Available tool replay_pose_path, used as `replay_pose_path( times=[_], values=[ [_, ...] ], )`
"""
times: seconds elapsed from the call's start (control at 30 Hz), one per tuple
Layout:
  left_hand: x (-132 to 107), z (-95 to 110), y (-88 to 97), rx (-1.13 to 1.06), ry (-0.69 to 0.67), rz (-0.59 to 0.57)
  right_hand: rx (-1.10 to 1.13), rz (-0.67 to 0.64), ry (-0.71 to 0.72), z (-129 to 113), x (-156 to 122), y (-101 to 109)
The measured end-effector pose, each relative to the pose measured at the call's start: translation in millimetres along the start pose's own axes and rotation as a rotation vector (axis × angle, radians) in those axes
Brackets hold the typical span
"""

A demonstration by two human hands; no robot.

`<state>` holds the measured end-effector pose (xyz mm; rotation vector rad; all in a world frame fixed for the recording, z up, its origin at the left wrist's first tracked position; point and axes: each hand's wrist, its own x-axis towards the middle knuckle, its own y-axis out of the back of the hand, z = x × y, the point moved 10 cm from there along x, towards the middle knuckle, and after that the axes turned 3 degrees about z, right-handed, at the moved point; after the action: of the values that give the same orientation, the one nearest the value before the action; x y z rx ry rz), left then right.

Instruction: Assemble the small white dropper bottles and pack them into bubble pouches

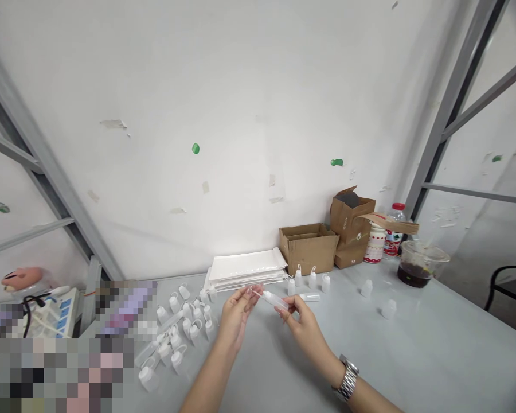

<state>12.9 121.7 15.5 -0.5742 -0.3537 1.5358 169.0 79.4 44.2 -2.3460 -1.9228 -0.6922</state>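
Note:
A small clear plastic bottle (275, 299) is held sideways over the grey table (434, 344), gripped by my right hand (303, 324), which wears a metal watch on its wrist. My left hand (236, 312) pinches the bottle's thin tip or cap at the left end. Both hands are closed around it. Left of my hands stand several small white capped bottles (184, 330) in a loose group. A few more white bottles (312, 280) stand just behind my hands.
A stack of white flat bags (247, 268) lies at the wall. Two brown cardboard boxes (309, 246), a water bottle (395, 229) and a clear bowl of dark liquid (419, 264) sit at the back right. A power strip (55, 315) is at the left.

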Motion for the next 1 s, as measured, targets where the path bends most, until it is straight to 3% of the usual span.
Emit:
replay_pose_path(
  times=[0.13,0.33,1.0],
  values=[
    [-0.1,-6.9,1.2,-0.137,0.112,0.012,-0.088,0.011,0.031,-0.3,-5.4,-1.7],
    [-5.1,-10.2,-9.8,-0.126,0.164,-0.054,-0.114,-0.006,0.036,1.3,-7.5,-3.2],
    [-4.6,-8.9,-13.7,-0.04,0.115,-0.135,-0.112,-0.01,-0.004,3.6,-9.8,-5.2]
  ],
)
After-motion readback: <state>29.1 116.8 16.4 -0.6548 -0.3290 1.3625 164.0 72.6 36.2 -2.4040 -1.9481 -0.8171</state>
